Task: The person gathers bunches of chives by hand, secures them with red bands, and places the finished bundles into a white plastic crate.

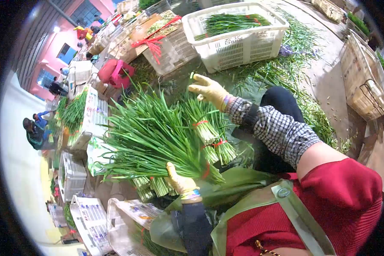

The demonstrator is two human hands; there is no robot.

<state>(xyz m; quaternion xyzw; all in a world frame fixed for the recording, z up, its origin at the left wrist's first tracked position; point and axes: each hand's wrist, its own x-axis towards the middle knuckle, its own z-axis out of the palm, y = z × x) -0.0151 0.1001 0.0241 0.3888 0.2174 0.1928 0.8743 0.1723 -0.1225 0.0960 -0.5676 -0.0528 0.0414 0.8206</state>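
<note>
A large bunch of long green stalks point(158, 132), tied near its pale base with a red band, lies across the lap area. My left hand point(181, 181), in a yellowish glove, is under and around its lower edge, thumb up. My right hand point(209, 90), gloved too, is raised beyond the bunches with its fingers apart; a small pale-green piece shows by its fingertips. Between the hands lie smaller bunches point(205, 130) bound with red bands. More tied bunch ends point(151, 187) show beneath the large bunch.
A white crate point(243, 53) holding green stalks stands at the top. Loose stalks point(273, 77) litter the floor beside it. Other crates stand at right point(362, 77) and lower left point(89, 222). A pink-red stool point(116, 73) is at upper left. People point(38, 128) are farther left.
</note>
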